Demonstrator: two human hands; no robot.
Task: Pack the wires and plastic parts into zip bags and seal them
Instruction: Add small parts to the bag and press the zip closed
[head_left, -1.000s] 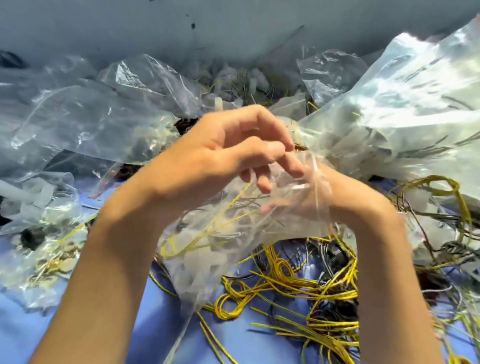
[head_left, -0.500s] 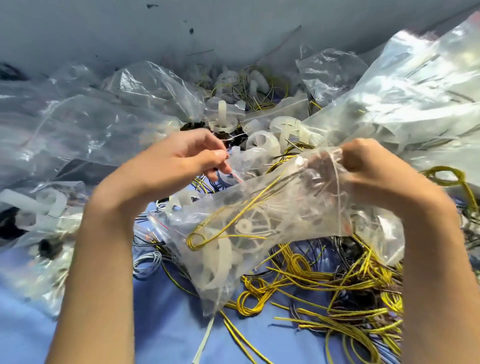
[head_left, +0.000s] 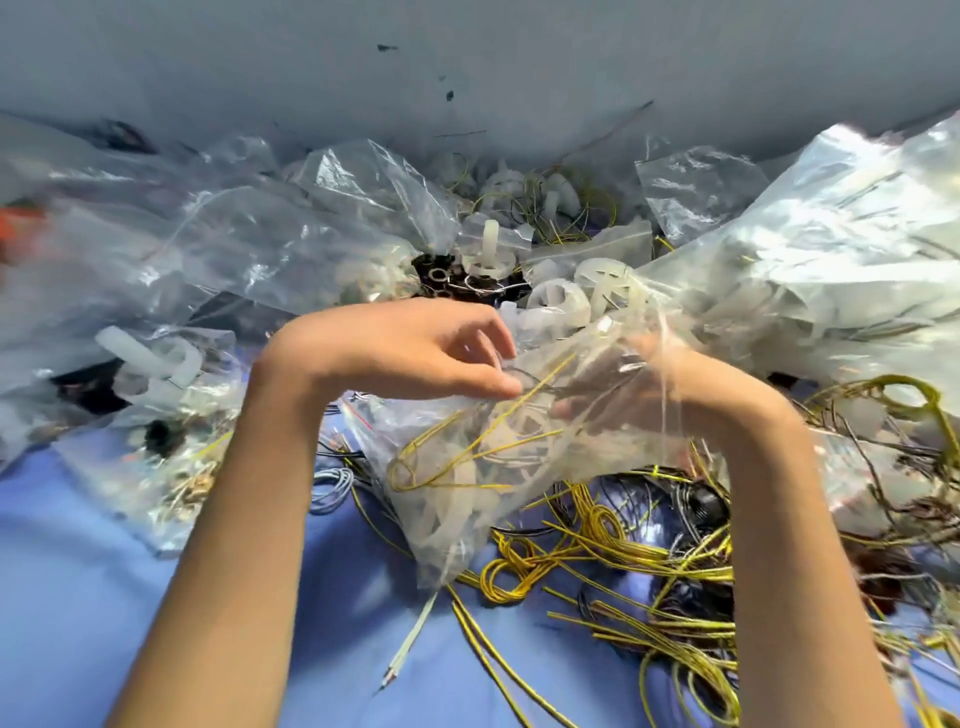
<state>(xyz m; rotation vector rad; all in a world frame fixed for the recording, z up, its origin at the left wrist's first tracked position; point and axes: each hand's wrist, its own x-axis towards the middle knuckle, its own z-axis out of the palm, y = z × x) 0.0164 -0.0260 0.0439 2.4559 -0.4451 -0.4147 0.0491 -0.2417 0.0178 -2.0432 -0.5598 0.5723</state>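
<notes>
Zip bag (head_left: 498, 467): clear, held off the bench (head_left: 78, 597) between both hands, its lower end hanging down and toward the left forearm. Contents: a loop of yellow wire (head_left: 457, 457) and white plastic parts (head_left: 452, 514).

Left hand (head_left: 410, 353): narrow, thumb and fingertips pinching the bag's upper edge.

Right hand (head_left: 691, 395): partly behind the film at the bag's upper right end, fingers curled on the plastic. Their exact placement is blurred by the film.

Directly below the right hand: a tangle of loose wires (head_left: 623, 561), yellow and black, on the blue bench. Below the bag: a thin white cable (head_left: 410, 639) lying flat.

Just beyond both hands: loose white reels (head_left: 558, 301) and black parts (head_left: 441, 273).

Right of the right hand: a large filled bag (head_left: 831, 270). Left of the left hand: several more clear bags (head_left: 171, 457), some holding parts.
</notes>
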